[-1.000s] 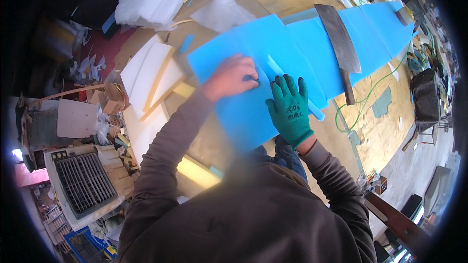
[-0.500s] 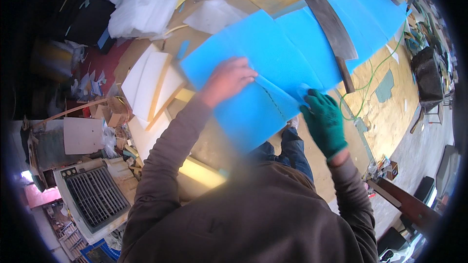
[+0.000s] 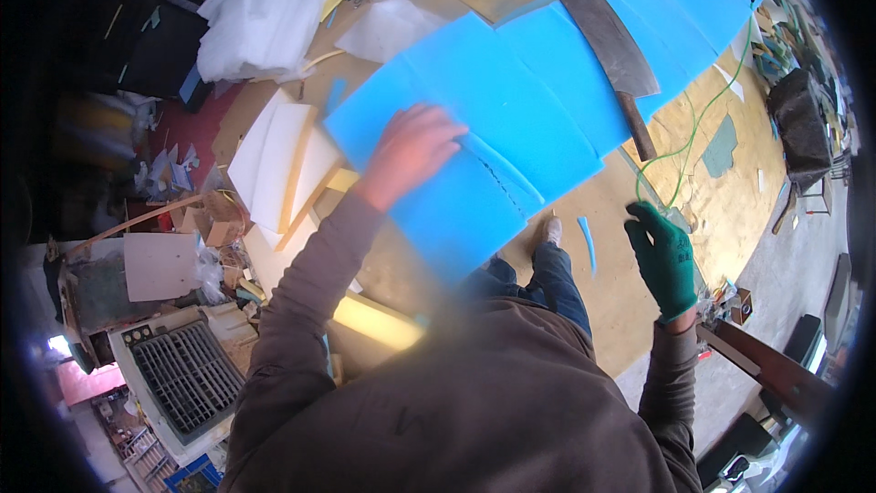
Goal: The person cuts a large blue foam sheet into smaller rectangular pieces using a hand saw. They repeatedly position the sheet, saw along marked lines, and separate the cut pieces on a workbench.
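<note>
My bare left hand (image 3: 411, 151) presses flat on a long blue foam sheet (image 3: 538, 82) that runs across a wooden work surface (image 3: 721, 173). A cut line crosses the sheet just right of that hand. My right hand (image 3: 664, 257), in a green glove, hangs off the sheet's near edge over the wooden surface, fingers spread and holding nothing. A large cleaver-like blade (image 3: 607, 36) with a wooden handle lies on the sheet further up. A thin blue foam sliver (image 3: 585, 242) lies on the wood below the sheet.
White foam sheets (image 3: 274, 169) are stacked at the left, more white wrapping (image 3: 260, 14) behind them. A green cord (image 3: 689, 141) loops over the wood. A grey grille box (image 3: 182, 374) stands lower left, and a dark bag (image 3: 803, 119) at the right.
My gloved right hand has left the blue sheet and swung down and right, off its edge. My left hand stays pressed on the sheet.
</note>
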A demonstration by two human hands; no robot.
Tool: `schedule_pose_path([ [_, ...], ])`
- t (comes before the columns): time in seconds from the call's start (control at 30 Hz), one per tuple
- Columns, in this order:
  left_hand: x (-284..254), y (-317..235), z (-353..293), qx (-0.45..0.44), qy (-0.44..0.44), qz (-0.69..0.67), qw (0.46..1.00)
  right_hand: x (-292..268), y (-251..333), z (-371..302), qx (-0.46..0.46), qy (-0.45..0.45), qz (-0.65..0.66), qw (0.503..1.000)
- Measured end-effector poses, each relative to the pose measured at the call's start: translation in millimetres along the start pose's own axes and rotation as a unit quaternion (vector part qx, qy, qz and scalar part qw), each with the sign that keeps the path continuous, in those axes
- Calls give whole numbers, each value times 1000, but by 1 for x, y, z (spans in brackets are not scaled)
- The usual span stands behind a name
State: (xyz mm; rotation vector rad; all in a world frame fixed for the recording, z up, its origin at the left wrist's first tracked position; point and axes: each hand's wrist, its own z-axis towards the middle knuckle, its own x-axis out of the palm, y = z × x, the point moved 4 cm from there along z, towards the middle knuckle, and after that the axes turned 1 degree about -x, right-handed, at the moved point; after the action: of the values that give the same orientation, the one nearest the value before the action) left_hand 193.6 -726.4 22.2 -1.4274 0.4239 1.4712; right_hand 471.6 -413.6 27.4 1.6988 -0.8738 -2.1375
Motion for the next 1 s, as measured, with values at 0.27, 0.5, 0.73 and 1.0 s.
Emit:
schedule_pose_path([
  [0.27, 20, -16, -27, -118, -117, -70, 984, 96, 68, 139, -293, -35, 22, 955],
  [0.5, 41, -59, -32, -168, -191, 20, 967, 181, 71, 180, -328, 1, -12, 945],
  [0.73, 53, -77, -16, -305, -175, 49, 935, 184, 68, 178, -334, 9, -57, 941],
  [1.0, 71, -87, -15, -366, -224, 115, 896, 185, 71, 178, -310, 47, -97, 945],
])
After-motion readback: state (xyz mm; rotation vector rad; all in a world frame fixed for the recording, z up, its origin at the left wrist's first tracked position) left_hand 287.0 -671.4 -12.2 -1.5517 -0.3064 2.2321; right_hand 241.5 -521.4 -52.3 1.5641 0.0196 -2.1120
